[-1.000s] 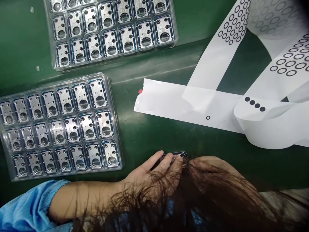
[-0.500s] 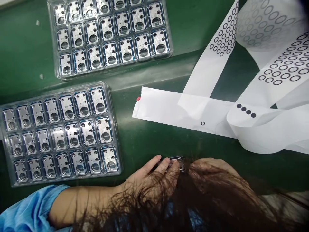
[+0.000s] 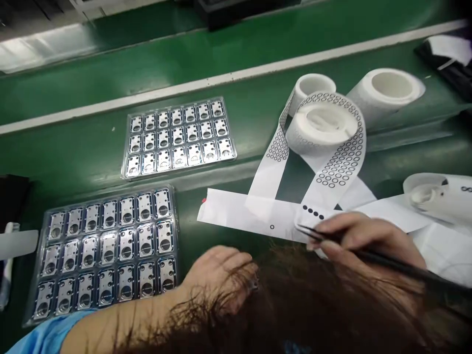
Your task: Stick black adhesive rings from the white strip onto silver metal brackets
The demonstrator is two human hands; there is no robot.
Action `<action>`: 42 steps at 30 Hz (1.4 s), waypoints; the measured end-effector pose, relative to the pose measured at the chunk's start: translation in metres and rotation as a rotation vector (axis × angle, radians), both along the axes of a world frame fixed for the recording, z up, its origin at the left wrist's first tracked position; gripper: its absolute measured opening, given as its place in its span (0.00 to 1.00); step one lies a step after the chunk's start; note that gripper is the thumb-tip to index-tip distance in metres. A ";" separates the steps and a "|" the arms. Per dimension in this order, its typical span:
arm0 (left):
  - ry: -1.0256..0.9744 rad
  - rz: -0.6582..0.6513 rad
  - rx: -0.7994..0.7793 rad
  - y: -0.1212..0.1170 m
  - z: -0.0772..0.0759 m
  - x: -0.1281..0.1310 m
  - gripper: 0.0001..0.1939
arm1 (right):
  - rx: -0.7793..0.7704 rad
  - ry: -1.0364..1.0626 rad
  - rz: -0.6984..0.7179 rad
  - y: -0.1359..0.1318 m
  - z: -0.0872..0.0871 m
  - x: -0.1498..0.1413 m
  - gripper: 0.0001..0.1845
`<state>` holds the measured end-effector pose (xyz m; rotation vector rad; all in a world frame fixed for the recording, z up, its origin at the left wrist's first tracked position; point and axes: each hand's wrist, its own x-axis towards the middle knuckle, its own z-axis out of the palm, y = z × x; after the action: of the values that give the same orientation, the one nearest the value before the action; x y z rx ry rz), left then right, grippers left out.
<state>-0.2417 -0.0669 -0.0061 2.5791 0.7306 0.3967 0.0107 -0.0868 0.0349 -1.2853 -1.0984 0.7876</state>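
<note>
In the head view my right hand (image 3: 365, 241) grips a pair of black tweezers (image 3: 391, 262). Their slim tips point left over a white backing strip (image 3: 228, 209), close to a short row of black dots (image 3: 313, 212). A single small ring sticker (image 3: 272, 226) lies on the same strip, left of the tips. My left hand (image 3: 221, 273) is curled low in the middle, right of the nearer tray. Its fingertips close on a small metal plate, of which hair and fingers leave only a glint showing.
Two clear trays, a nearer one (image 3: 175, 231) and a farther one (image 3: 123, 172), hold rows of metal plates. Rolls of ring stickers (image 3: 295, 130) stand at the back right, with another roll (image 3: 457, 196) at right. A dark object (image 3: 13, 196) sits at the left edge.
The view has tilted up, showing more of the bench and the rolls. My right hand has gone from beside the plate to the strip and now holds tweezers. My left hand has curled more.
</note>
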 end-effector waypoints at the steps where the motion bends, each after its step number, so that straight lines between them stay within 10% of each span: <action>1: -0.004 0.038 -0.017 0.017 0.007 0.006 0.15 | 0.019 0.015 0.004 0.016 0.000 0.004 0.10; 7: 0.034 0.297 -0.295 0.116 0.036 0.057 0.14 | -0.005 0.345 -0.032 0.096 -0.033 0.023 0.13; 14: 0.024 0.517 -0.375 0.181 0.015 0.126 0.29 | -0.043 0.457 -0.138 0.118 -0.071 0.042 0.16; 21: 0.010 0.483 -0.366 0.192 0.002 0.148 0.11 | -0.028 0.421 -0.174 0.120 -0.079 0.040 0.15; 42: -0.183 0.262 -0.705 0.203 -0.020 0.147 0.19 | -0.035 0.248 -0.211 0.121 -0.085 0.043 0.19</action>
<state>-0.0948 0.1364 -0.0260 1.7738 0.9406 0.3647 0.0538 0.0341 -0.0503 -1.2707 -0.7411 0.7855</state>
